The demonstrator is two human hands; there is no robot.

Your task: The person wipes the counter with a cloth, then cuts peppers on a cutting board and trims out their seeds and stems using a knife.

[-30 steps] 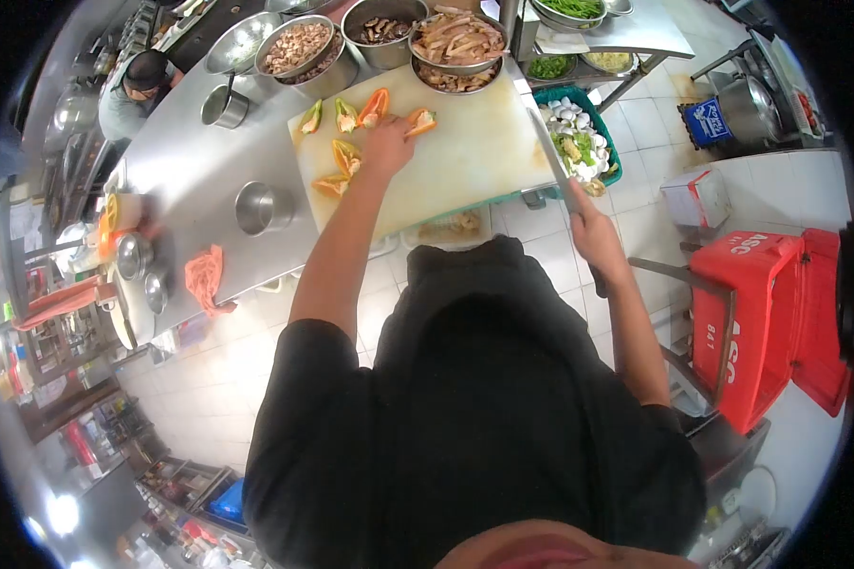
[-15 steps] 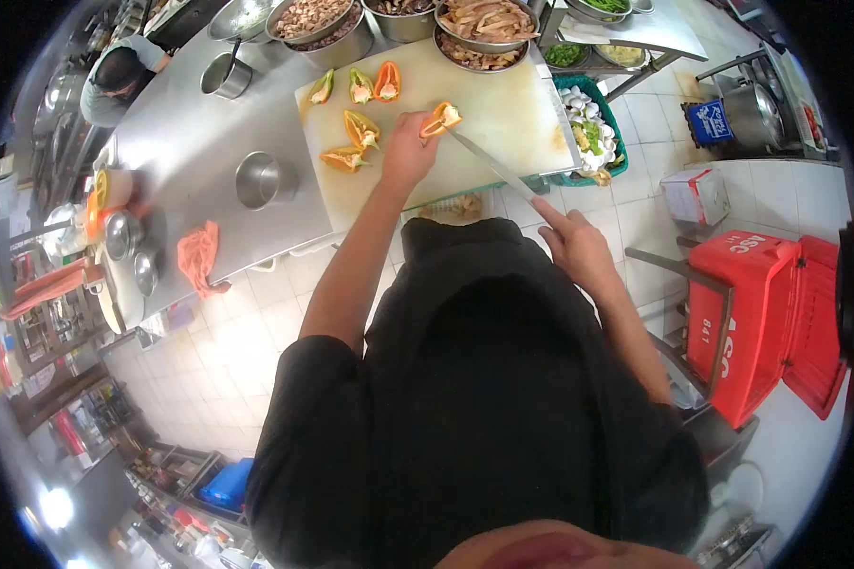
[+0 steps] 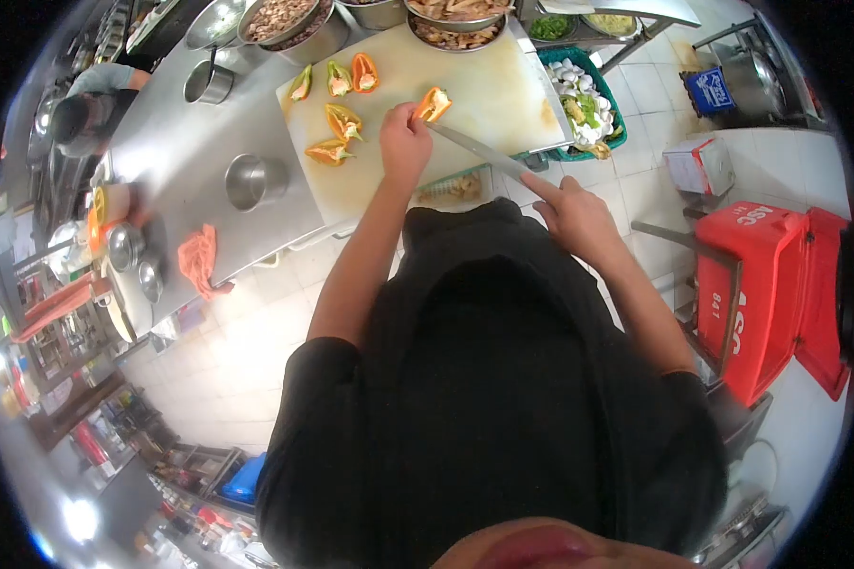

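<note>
My left hand (image 3: 406,142) is closed on an orange bell pepper half (image 3: 436,103) above the cutting board (image 3: 484,81), its cut side with pale seeds facing up. In my right hand (image 3: 573,214) is the handle of a long knife (image 3: 479,150). Its blade points up and left, with the tip close beside the held pepper; whether they touch I cannot tell. Several more pepper pieces lie on the board's left part: a green one (image 3: 301,83), a green-yellow one (image 3: 339,79), an orange one (image 3: 364,73) and two yellow-orange ones (image 3: 343,122) lower down.
Metal bowls of sliced food (image 3: 455,34) stand at the board's far edge. A green basket of trimmings (image 3: 584,104) is right of the board. On the steel table (image 3: 190,190) are a metal pot (image 3: 248,182) and an orange cloth (image 3: 197,260). A person (image 3: 93,109) is at the far left.
The view has shifted slightly, so the board and bowls appear further up and left. My left hand still holds the pepper and my right the knife. The other person's head is lower.
</note>
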